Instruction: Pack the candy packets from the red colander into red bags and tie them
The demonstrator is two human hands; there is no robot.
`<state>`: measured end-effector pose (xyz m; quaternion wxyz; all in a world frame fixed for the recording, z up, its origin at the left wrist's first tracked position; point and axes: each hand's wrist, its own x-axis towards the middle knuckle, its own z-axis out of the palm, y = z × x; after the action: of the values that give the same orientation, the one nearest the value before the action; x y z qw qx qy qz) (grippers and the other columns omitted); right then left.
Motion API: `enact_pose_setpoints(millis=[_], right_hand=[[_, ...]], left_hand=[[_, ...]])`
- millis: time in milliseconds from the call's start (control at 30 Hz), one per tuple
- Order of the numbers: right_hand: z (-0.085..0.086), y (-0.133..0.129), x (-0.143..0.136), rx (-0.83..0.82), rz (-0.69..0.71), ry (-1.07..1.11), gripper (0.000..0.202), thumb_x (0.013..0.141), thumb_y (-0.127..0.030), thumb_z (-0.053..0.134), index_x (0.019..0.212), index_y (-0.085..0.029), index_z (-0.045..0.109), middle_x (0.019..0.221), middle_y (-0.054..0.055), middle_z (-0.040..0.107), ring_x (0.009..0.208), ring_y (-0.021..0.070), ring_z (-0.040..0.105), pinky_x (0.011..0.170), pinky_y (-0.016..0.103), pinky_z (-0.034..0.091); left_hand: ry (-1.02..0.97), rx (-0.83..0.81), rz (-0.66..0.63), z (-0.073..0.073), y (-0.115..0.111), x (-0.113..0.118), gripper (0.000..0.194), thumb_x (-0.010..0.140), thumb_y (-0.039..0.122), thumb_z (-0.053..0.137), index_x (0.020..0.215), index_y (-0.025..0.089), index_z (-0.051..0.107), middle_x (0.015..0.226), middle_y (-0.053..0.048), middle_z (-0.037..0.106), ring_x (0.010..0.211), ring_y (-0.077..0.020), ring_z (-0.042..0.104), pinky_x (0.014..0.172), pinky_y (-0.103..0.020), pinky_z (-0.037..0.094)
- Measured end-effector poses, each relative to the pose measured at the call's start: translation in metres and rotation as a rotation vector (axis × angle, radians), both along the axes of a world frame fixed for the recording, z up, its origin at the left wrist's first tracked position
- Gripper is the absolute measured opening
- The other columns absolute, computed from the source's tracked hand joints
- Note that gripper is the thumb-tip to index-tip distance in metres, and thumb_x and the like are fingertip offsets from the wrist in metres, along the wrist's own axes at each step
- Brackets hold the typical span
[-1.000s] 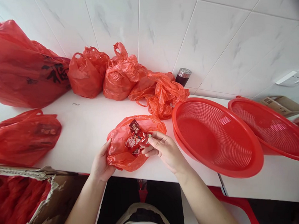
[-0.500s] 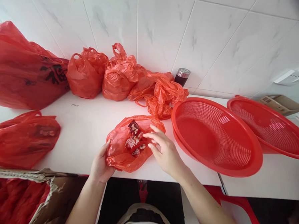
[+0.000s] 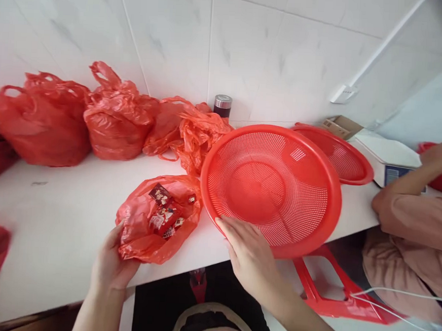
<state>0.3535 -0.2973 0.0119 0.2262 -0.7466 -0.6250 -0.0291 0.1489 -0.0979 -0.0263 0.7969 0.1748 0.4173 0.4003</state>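
Note:
A red plastic bag [image 3: 135, 250] stands with its mouth wide, and small printed red and dark packets [image 3: 162, 217] lie inside. My left hand [image 3: 117, 261] grips the bag's near left side, fingers partly hidden behind the film. To the right is a round red perforated basket [image 3: 257, 187], tilted up toward me, with nothing in it. My right hand [image 3: 247, 258] is at its near left rim, fingers along the edge and thumb below. The right fingertips sit just right of the bag.
Several filled red bags [image 3: 115, 125] line the wall, beside a dark bottle with a silver lid [image 3: 223, 104]. Another red basket [image 3: 340, 157], a cardboard box [image 3: 341, 126] and a scale [image 3: 384, 152] are to the right. A person's arm [image 3: 420, 176] shows there, above a red stool [image 3: 333, 290].
The view has turned right. My right hand has left the bag's mouth for the basket's rim, and the basket looks more tilted toward me. My left hand still holds the bag.

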Motion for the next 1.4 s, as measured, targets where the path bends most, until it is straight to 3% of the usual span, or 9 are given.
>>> enact_pose_setpoints(millis=[300,500,633,767,900,1000,1067,1200,1400], right_hand=[[0.018,0.042,0.020,0.351,0.049,0.105,0.037,0.091,-0.009,0.039,0.116,-0.024,0.063,0.117,0.007,0.065,0.109,0.0224,0.059,0.095,0.039,0.047],[-0.022,0.101,0.005,0.130,0.061,0.105,0.040,0.088,-0.017,0.054,0.128,-0.015,0.057,0.148,0.021,0.033,0.129,0.0332,0.042,0.103,0.048,0.040],[-0.031,0.118,0.012,-0.023,0.039,0.246,0.025,0.088,-0.011,0.052,0.106,-0.019,0.068,0.121,0.015,0.058,0.103,0.0233,0.060,0.090,0.039,0.048],[0.019,0.108,0.017,0.172,0.200,0.375,0.022,0.091,-0.013,0.049,0.096,-0.021,0.068,0.094,0.005,0.067,0.087,0.0174,0.063,0.082,0.032,0.049],[0.099,0.103,0.035,0.513,0.143,0.371,0.022,0.092,-0.020,0.049,0.100,-0.023,0.069,0.098,0.003,0.069,0.089,0.0175,0.063,0.083,0.032,0.049],[0.137,0.110,0.056,0.471,0.145,0.400,0.021,0.088,-0.020,0.053,0.097,-0.020,0.071,0.096,0.004,0.070,0.086,0.0172,0.064,0.080,0.032,0.051],[0.148,0.114,0.070,0.384,0.163,0.475,0.021,0.086,-0.021,0.054,0.097,-0.018,0.072,0.091,0.003,0.071,0.079,0.0160,0.064,0.075,0.032,0.053],[0.149,0.113,0.085,0.343,0.156,0.499,0.024,0.084,-0.021,0.055,0.098,-0.019,0.074,0.093,0.004,0.071,0.074,0.0144,0.064,0.067,0.030,0.054],[0.135,0.105,0.082,0.247,0.176,0.569,0.026,0.081,-0.016,0.053,0.094,-0.021,0.076,0.098,0.004,0.071,0.077,0.0142,0.066,0.072,0.030,0.055]], left_hand=[[0.084,0.203,0.029,0.021,-0.033,-0.010,0.029,0.077,0.043,0.067,0.091,0.018,0.069,0.081,-0.001,0.074,0.065,-0.0174,0.068,0.058,-0.026,0.058],[0.200,0.256,0.051,0.005,-0.052,-0.029,0.031,0.064,0.031,0.083,0.086,0.014,0.070,0.079,-0.001,0.073,0.066,-0.0134,0.067,0.060,-0.019,0.056],[0.197,0.265,-0.017,0.012,-0.064,-0.040,0.036,0.058,0.027,0.088,0.086,0.015,0.068,0.081,-0.003,0.074,0.067,-0.0143,0.068,0.064,-0.021,0.057],[0.180,0.340,0.256,0.052,-0.054,-0.032,0.022,0.063,0.019,0.083,0.081,0.016,0.069,0.077,-0.001,0.072,0.063,-0.0115,0.065,0.054,-0.016,0.054],[0.225,0.822,0.393,0.133,-0.022,-0.011,0.023,0.081,0.021,0.068,0.102,0.014,0.070,0.064,0.003,0.058,0.049,-0.0046,0.051,0.041,-0.011,0.038],[0.528,1.151,0.317,0.190,0.005,0.001,0.037,0.089,0.020,0.058,0.124,0.010,0.062,0.063,0.005,0.051,0.049,0.0004,0.047,0.051,-0.011,0.034],[0.859,1.166,0.043,0.214,0.022,0.004,0.040,0.090,0.018,0.052,0.127,0.005,0.059,0.057,0.008,0.046,0.047,0.0022,0.045,0.061,-0.019,0.040],[1.286,1.034,-0.415,0.226,0.049,-0.009,0.033,0.087,0.021,0.057,0.115,0.006,0.067,0.047,0.011,0.041,0.038,0.0012,0.038,0.059,-0.023,0.043],[0.918,0.717,-0.492,0.207,0.051,-0.028,0.023,0.080,0.002,0.063,0.102,0.003,0.070,0.046,0.006,0.054,0.035,-0.0061,0.046,0.035,-0.011,0.030]])
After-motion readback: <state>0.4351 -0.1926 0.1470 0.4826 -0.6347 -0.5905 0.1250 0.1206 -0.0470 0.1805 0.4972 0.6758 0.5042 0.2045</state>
